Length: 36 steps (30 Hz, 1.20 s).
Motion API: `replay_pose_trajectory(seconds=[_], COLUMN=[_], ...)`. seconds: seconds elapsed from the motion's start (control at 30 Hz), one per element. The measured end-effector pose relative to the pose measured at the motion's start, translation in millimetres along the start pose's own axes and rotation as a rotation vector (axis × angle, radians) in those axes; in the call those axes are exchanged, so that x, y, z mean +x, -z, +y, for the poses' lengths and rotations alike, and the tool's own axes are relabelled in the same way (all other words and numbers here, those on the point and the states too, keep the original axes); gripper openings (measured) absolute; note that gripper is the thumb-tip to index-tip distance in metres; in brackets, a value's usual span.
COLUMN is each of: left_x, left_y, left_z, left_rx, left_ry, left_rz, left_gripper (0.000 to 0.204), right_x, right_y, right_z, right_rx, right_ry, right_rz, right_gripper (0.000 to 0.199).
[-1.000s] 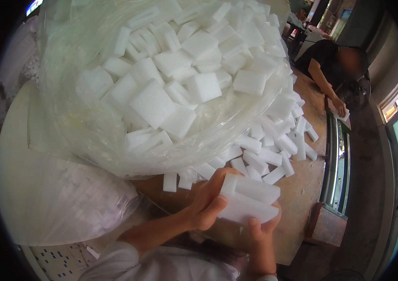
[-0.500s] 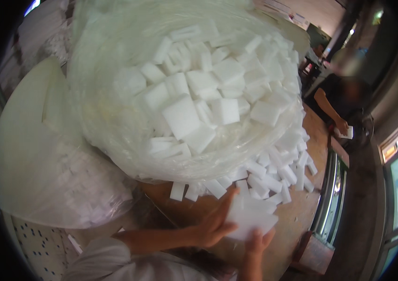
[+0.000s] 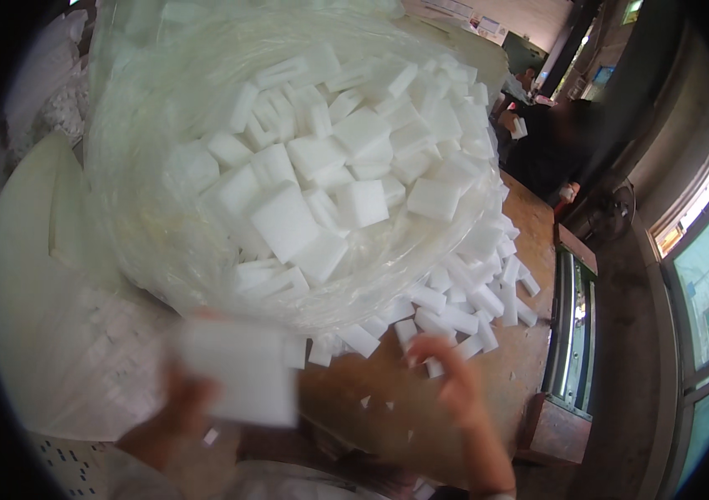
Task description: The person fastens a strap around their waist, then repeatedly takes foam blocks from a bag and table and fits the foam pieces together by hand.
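Note:
At lower left, my left hand (image 3: 181, 398) grips a white foam block (image 3: 246, 371), blurred by motion, above the table's near left edge. My right hand (image 3: 453, 375) is apart from that block, its fingers bent but spaced apart, at the near edge of the loose small foam pieces (image 3: 459, 318). One small piece shows right by its fingertips; whether they touch it I cannot tell. Beyond both hands, a large clear plastic bag (image 3: 154, 250) lies open, heaped with thicker white foam blocks (image 3: 363, 204).
The brown tabletop (image 3: 354, 417) carries a few tiny white scraps. A metal rail (image 3: 567, 333) with a wooden block (image 3: 556, 429) runs along its right side. Another bag of foam (image 3: 96, 367) and a big pale sheet (image 3: 25, 250) stand at left. A person in dark clothing (image 3: 550, 150) works at far right.
The foam block has moved left in my left hand. My right hand has let go of it and reached to the small pieces. The view has shifted, and the other person's arms have moved.

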State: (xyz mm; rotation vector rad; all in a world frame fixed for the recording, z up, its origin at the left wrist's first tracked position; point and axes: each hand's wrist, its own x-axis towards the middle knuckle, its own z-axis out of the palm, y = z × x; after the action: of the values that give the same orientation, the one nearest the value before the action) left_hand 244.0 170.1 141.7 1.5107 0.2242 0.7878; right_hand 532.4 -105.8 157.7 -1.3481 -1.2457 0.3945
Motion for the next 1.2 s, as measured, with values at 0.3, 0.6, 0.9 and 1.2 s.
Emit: replay_pose_trajectory(seconds=[0.3, 0.6, 0.9, 1.2], left_x=[46, 27, 45, -7], left_y=[95, -79, -194, -186], left_z=[124, -25, -47, -76], left_rx=[-0.433, -0.014, 0.169, -0.056], left_ry=[-0.356, 0.164, 0.044, 0.178], left_rz=[0.398, -0.253, -0.557, -0.969], left_gripper=[0.067, 0.050, 0.068, 0.081], right_x=[112, 50, -26, -79], right_y=[176, 124, -8, -20], right_z=[131, 38, -45, -44], right_rx=[-0.839, -0.480, -0.534, -0.473], right_ry=[-0.440, -0.129, -0.068, -0.426], right_rz=[0.690, 0.815, 0.175, -0.228], right_gripper=[0.065, 0.038, 0.042, 0.036])
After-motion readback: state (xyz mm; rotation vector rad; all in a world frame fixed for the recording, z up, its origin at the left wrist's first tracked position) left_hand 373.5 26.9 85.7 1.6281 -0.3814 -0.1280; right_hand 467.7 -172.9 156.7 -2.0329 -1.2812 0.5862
